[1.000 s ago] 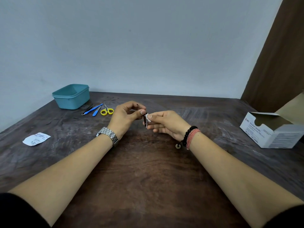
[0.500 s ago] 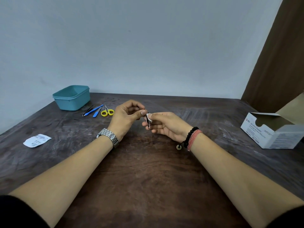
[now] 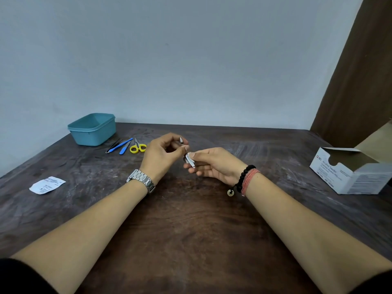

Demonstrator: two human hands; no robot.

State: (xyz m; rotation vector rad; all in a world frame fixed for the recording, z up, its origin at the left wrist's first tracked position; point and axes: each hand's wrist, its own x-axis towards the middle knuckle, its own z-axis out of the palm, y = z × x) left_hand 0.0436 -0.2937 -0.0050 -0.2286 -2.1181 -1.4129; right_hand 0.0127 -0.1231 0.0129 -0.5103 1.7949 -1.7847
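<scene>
My left hand (image 3: pixel 161 155) pinches a small, thin metal tool (image 3: pixel 181 140) between thumb and fingertips above the middle of the dark wooden table (image 3: pixel 191 230). One pointed end sticks up past the fingers. My right hand (image 3: pixel 214 164) pinches a small white swab (image 3: pixel 189 160) folded round the tool's lower part, and a dark tip pokes out below it. The two hands touch at the fingertips.
A teal plastic tub (image 3: pixel 93 129) stands at the back left. Beside it lie black tweezers (image 3: pixel 113 144), two blue-handled tools (image 3: pixel 125 145) and yellow-handled scissors (image 3: pixel 138 147). A torn white packet (image 3: pixel 47 185) lies at the left. An open white swab box (image 3: pixel 347 172) sits at the right.
The right hand's swab has slid a little down along the tool. The tool's upper end now shows above the left fingers. Both arms stay in place.
</scene>
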